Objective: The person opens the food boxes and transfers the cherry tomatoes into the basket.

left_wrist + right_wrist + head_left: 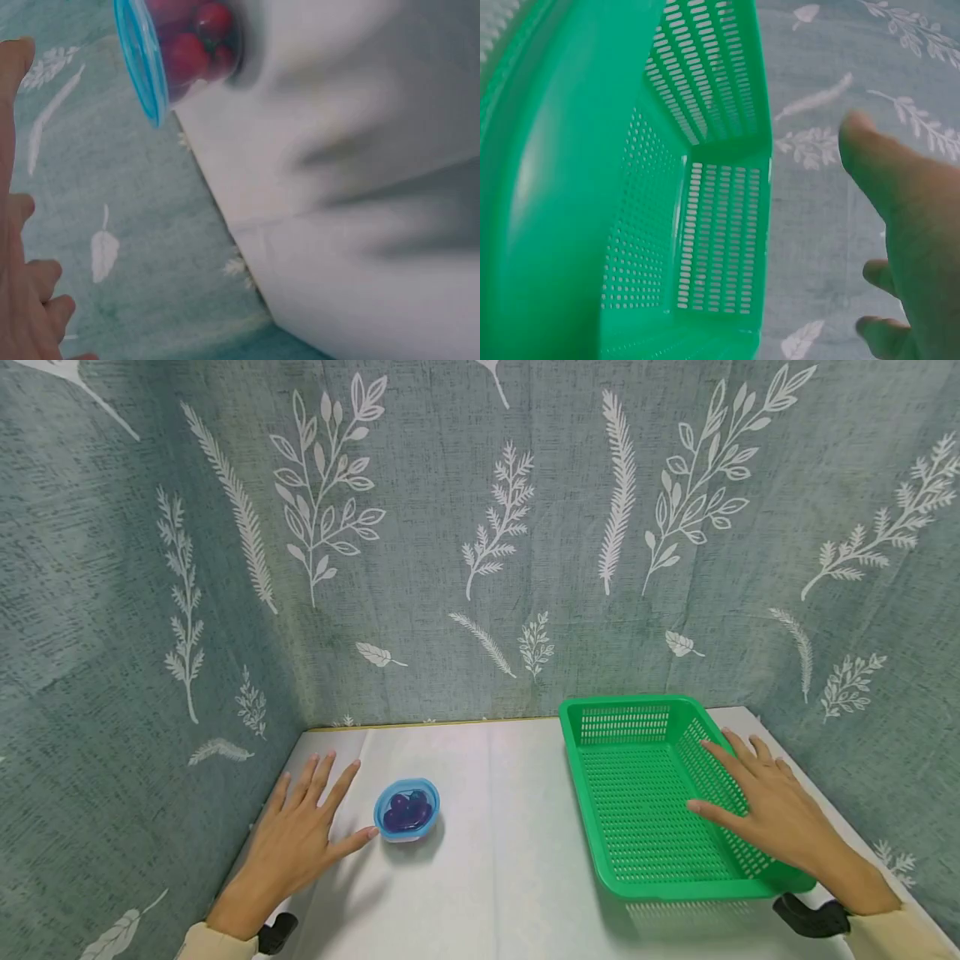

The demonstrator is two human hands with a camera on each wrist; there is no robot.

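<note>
Green basket (645, 802) under the spread right hand (765, 806); left hand (300, 835), fingers open, should curl squarely round the blue-lidded tub (407, 810)

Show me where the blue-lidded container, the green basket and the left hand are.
blue-lidded container (407, 810), head view, on its lid.
green basket (642, 703), head view, on its far rim.
left hand (294, 837), head view, back of hand.
</note>
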